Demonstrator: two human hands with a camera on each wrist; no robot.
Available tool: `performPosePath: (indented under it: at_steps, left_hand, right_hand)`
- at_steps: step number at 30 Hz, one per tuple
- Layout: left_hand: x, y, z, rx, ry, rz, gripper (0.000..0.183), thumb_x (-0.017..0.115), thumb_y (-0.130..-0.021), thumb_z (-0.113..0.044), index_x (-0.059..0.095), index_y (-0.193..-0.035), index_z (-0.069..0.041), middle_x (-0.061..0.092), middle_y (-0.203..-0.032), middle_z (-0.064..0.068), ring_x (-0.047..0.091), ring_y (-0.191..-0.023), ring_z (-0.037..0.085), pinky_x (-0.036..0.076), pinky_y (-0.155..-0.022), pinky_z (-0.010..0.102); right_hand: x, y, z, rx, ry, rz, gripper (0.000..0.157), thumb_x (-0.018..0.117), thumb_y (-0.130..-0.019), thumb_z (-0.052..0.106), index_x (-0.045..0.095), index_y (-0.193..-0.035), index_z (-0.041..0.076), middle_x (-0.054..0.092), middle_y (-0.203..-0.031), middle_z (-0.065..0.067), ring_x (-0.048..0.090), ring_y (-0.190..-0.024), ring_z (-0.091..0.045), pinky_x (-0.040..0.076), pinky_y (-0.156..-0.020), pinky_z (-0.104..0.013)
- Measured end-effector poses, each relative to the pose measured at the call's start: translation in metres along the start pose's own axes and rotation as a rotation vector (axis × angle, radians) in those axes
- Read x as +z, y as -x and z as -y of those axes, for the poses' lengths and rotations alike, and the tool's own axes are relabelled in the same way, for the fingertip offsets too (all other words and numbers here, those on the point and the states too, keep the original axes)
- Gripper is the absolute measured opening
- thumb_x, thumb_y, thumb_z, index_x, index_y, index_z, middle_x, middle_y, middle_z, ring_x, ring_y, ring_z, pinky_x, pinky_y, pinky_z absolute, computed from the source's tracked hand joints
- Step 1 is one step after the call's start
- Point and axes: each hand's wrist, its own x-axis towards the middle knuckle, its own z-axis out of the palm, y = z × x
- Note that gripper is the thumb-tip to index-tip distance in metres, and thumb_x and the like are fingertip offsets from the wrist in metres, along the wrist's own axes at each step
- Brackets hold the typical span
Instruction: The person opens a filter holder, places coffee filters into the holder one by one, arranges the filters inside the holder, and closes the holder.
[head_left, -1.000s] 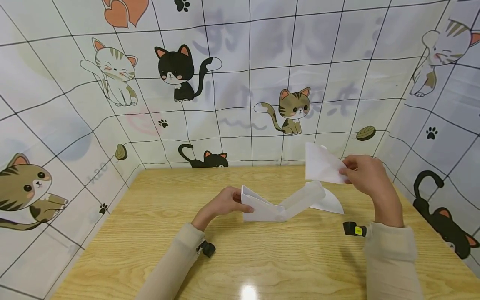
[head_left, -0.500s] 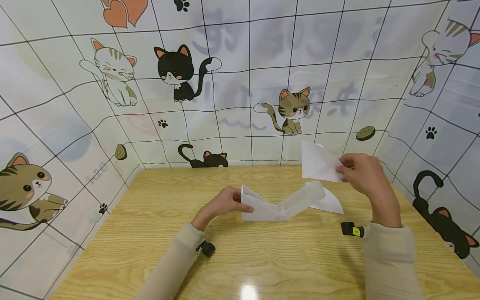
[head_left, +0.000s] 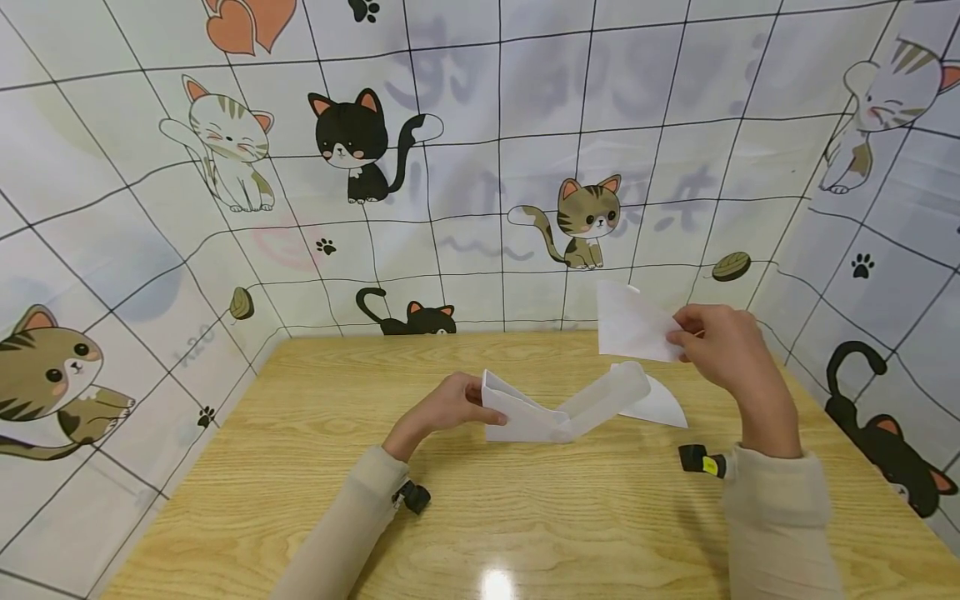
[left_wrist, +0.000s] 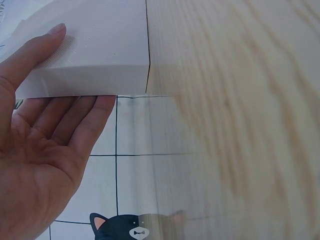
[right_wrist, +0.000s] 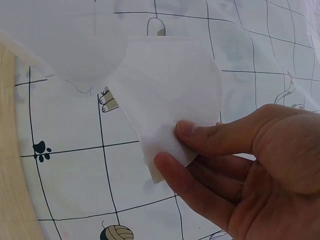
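Left of centre on the table, my left hand [head_left: 450,402] holds one end of a low white box [head_left: 525,423]. In the left wrist view its thumb lies on one white face [left_wrist: 100,47], with the fingers at the far side. A translucent lid [head_left: 609,398] stands hinged open to the right. My right hand [head_left: 720,343] pinches a thin white paper coffee filter [head_left: 630,325] by its corner, raised above the far right of the table. In the right wrist view the filter [right_wrist: 170,82] shows a crimped seam along one edge, and thumb and fingers grip its lower end.
Beneath and beside the lid lies another white, round-edged paper piece [head_left: 660,406] on the wooden table [head_left: 420,533]. A cat-print cloth [head_left: 465,192] closes off the back and both sides. Each wrist carries a small black camera.
My right hand has drifted slightly left and up, carrying the filter with it. The left hand, the box and the lid stay where they were.
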Motion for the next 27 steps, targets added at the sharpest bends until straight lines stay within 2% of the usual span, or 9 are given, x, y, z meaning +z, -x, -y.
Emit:
performPosePath:
  at_steps: [10, 17, 23, 27]
  left_hand:
    - [0.0, 0.001, 0.0, 0.006, -0.003, 0.002, 0.032, 0.085, -0.087, -0.021, 0.077, -0.115, -0.009, 0.08, -0.108, 0.007, 0.074, -0.093, 0.013, 0.055, -0.081, 0.028]
    - [0.0, 0.0, 0.001, 0.006, -0.008, 0.001, 0.031, 0.085, -0.087, -0.022, 0.077, -0.114, -0.009, 0.08, -0.107, 0.007, 0.074, -0.093, 0.013, 0.055, -0.081, 0.028]
    - [0.0, -0.002, 0.003, 0.007, -0.008, 0.0, 0.031, 0.085, -0.087, -0.022, 0.077, -0.114, -0.009, 0.08, -0.106, 0.008, 0.074, -0.092, 0.013, 0.055, -0.08, 0.028]
    - [0.0, -0.001, 0.004, 0.003, -0.008, 0.0, 0.031, 0.085, -0.087, -0.023, 0.077, -0.114, -0.009, 0.08, -0.107, 0.007, 0.074, -0.092, 0.013, 0.055, -0.08, 0.028]
  right_hand:
    - [-0.001, 0.002, 0.005, -0.016, 0.025, -0.002, 0.022, 0.07, -0.097, 0.009, 0.07, -0.112, -0.008, 0.073, -0.105, -0.029, 0.072, -0.069, -0.021, 0.049, -0.073, -0.047]
    - [-0.001, 0.003, 0.007, -0.031, 0.023, -0.014, 0.021, 0.071, -0.097, 0.01, 0.071, -0.112, -0.006, 0.074, -0.105, -0.028, 0.073, -0.069, -0.021, 0.049, -0.07, -0.04]
    - [0.0, 0.003, 0.01, -0.049, 0.033, -0.005, 0.02, 0.071, -0.097, 0.01, 0.071, -0.11, -0.005, 0.075, -0.104, -0.027, 0.073, -0.069, -0.021, 0.051, -0.074, -0.047]
    - [0.002, 0.002, 0.012, -0.048, 0.034, -0.003, 0.019, 0.072, -0.096, 0.009, 0.072, -0.11, -0.005, 0.075, -0.103, -0.027, 0.073, -0.07, -0.022, 0.05, -0.07, -0.042]
